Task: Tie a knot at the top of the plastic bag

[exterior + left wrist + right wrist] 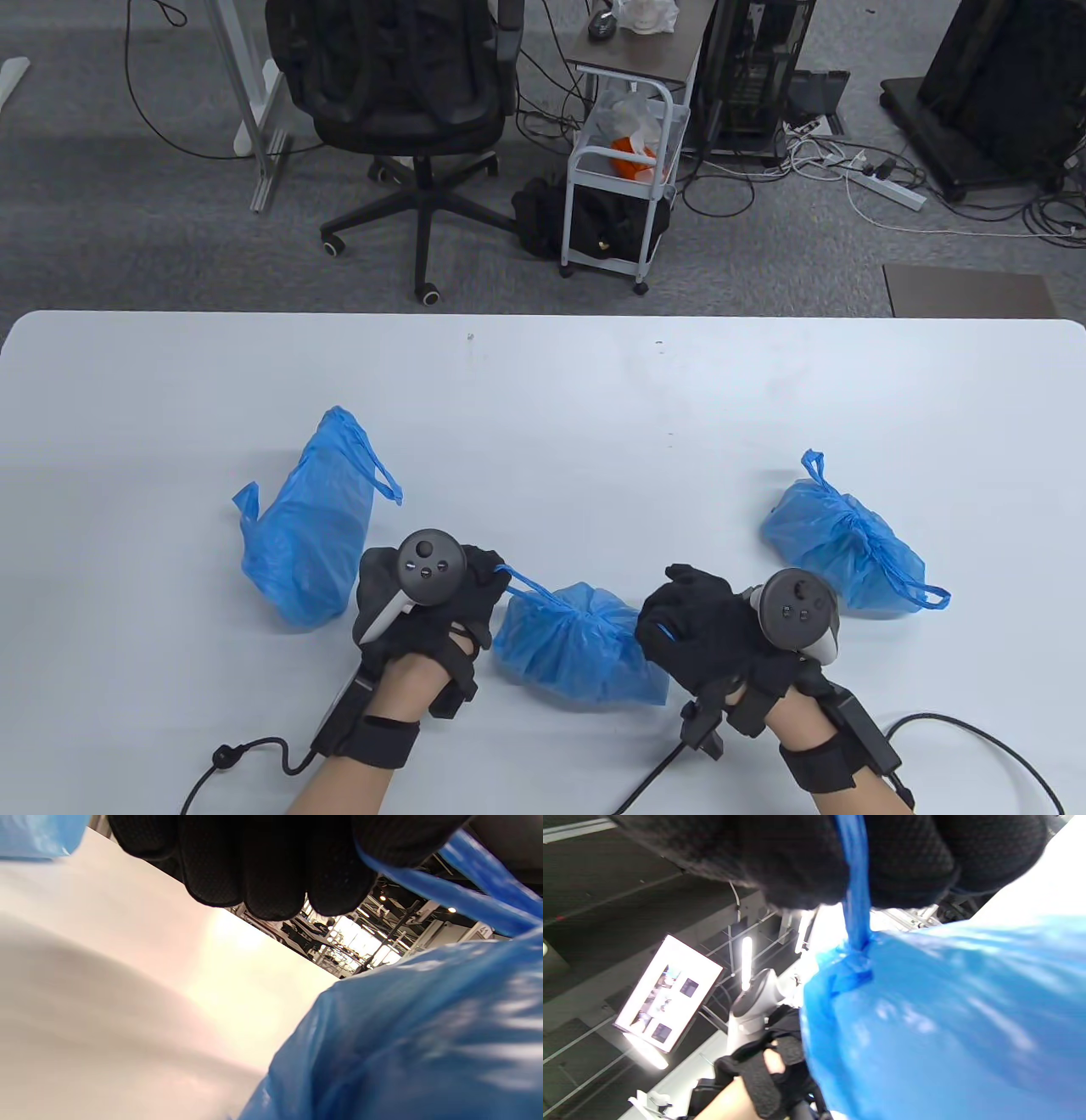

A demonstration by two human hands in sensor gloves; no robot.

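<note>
Middle bag, on the table between both hands: left hand and right hand each grip one handle in curled fingers, drawn taut to opposite sides, apparently to cinch the knot. Count: three blue bags, namely left bag untied, right bag already knotted, middle bag in work; two hands.

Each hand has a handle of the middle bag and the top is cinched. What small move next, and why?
Probably pull both handles a bit farther apart. The left hand and right hand each grip a strand of the middle bag, and the knot looks gathered, perhaps not fully snug.
</note>
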